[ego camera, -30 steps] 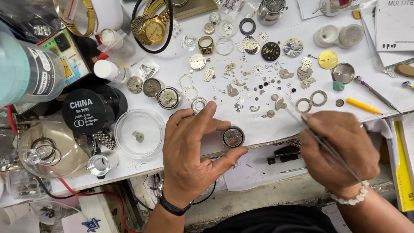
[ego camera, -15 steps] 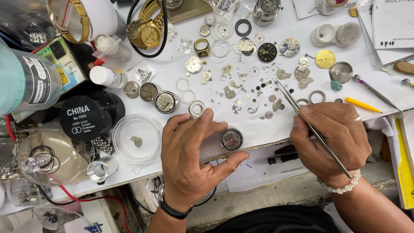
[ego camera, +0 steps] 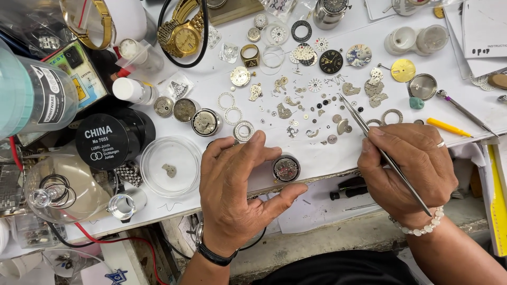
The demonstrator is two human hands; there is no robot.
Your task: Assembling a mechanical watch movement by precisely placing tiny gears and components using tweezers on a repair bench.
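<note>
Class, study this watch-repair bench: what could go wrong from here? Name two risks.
The tweezers in the right hand point into loose tiny parts; a slip might scatter them. The watch movement by the left hand sits near the bench edge, so a nudge might drop it.

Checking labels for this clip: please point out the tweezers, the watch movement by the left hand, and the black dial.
tweezers [ego camera: 385, 155]: head view, mid-shaft beside the right hand's fingers
watch movement [ego camera: 285, 169]: head view, centre of its face
black dial [ego camera: 331, 61]: head view, middle of the dial
</note>
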